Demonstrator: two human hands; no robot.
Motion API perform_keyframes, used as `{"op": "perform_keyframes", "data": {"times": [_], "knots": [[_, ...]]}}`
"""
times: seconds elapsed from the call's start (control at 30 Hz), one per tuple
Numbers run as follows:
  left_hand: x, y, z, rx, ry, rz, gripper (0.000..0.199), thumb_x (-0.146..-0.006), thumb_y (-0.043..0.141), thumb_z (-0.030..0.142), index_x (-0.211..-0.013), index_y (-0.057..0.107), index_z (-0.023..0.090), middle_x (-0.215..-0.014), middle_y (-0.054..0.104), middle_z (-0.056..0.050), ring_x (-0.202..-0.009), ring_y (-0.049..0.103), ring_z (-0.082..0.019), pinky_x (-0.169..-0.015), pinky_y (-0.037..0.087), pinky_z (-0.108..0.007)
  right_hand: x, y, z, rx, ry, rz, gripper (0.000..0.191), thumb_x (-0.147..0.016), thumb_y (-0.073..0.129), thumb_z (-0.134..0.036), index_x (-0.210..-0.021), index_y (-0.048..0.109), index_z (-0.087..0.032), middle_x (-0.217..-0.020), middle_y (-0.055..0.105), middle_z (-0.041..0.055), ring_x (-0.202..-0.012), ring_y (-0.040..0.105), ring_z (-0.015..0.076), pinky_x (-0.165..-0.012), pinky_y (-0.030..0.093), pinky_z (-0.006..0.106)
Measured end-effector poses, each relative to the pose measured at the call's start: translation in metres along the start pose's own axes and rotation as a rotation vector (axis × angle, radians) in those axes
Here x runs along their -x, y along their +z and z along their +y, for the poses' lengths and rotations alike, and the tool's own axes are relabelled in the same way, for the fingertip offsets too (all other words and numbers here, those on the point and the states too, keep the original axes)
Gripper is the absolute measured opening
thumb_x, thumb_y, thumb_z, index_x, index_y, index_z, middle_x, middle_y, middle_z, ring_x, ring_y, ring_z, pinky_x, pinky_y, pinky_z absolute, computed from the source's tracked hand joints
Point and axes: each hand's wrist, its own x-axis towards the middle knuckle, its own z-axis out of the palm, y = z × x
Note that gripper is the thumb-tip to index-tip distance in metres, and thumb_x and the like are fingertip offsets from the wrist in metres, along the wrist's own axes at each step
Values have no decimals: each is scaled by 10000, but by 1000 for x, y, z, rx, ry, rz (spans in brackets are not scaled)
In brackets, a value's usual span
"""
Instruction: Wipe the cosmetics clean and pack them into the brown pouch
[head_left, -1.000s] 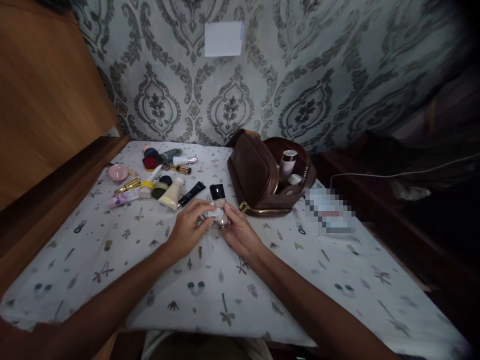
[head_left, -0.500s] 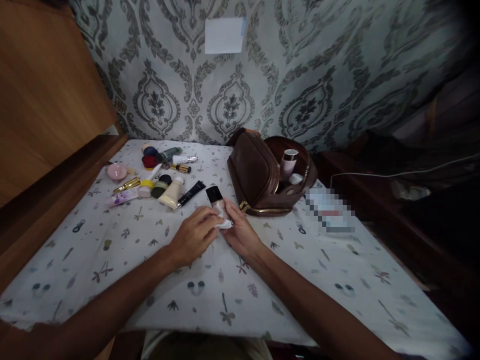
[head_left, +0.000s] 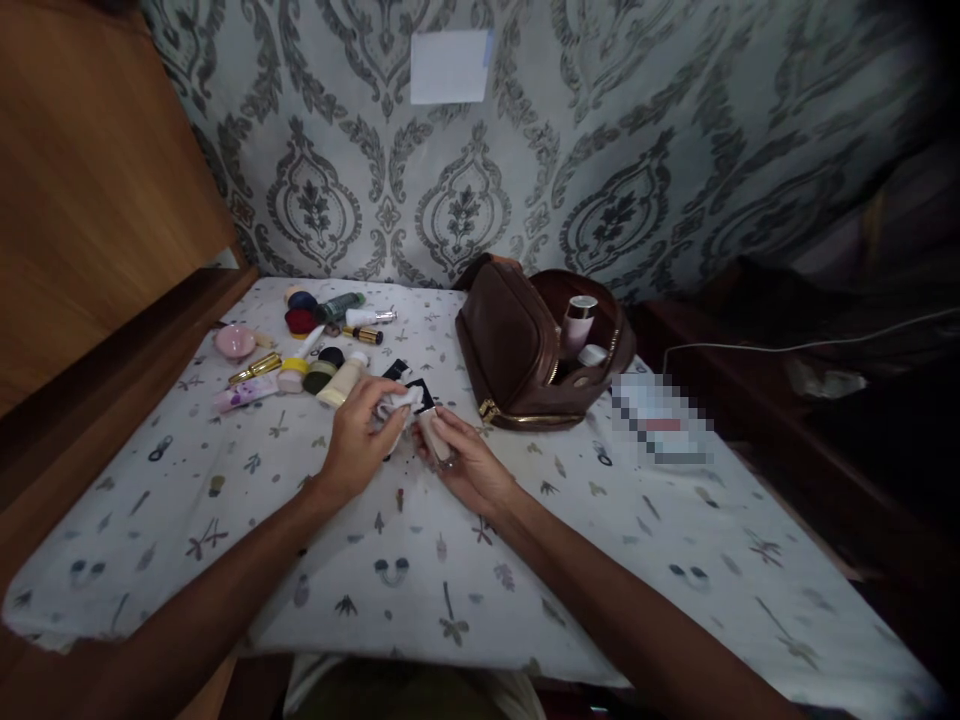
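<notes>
A: Op, your R hand [head_left: 474, 467] has its fingers wrapped round the blk-capped bottle [head_left: 433, 440], ctr of frame, tilted w/ cap toward upper left.
B: Yep, & your L hand [head_left: 354, 440] is pinching a white wad [head_left: 400, 401] (cloth or tissue, can't tell) at the cap.
A: Brown bag [head_left: 501, 340], right of ctr, is open w/ a pink bottle [head_left: 576, 332] inside.
B: Cream tube [head_left: 341, 382] lies on your desk [head_left: 600, 570], left of ctr.
</notes>
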Motion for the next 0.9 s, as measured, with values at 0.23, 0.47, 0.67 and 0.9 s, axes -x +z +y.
{"op": "perform_keyframes", "data": {"times": [0.23,0.47,0.67,0.9], "knots": [[13,12,7,44,163,-182,143,-908,546,173,-1031,609,210,-1000,630,-54,-974,614,-184,-859,510,-322,-3,-3,-4,-44,-105,-6,174,-689,823,-290,-796,719,-201,-761,681,-37,-694,581,100,-663,470,209],[21,16,14,-39,402,-336,174,-904,508,100,-1010,612,191,-997,642,-81,-961,613,-196,-846,538,-338,-14,-13,-6,-128,-93,-15,202,-709,815,-345,-776,685,-205,-685,652,-51,-609,561,94,-580,469,196],[18,13,13,-72,379,-271,174,-913,502,118,-1026,617,184,-1007,628,-92,-973,619,-196,-852,545,-333,-10,-9,-7,-144,25,-3,190,-743,788,-351,-792,695,-193,-736,695,-25,-676,611,116,-602,496,211],[5,1,5,-101,229,-43,130,-910,554,172,-1024,606,208,-1017,616,-54,-996,612,-183,-868,514,-319,-3,-6,-3,-94,15,-15,233,-622,875,-237,-786,714,-195,-754,688,-52,-694,597,91,-653,505,223]]}}
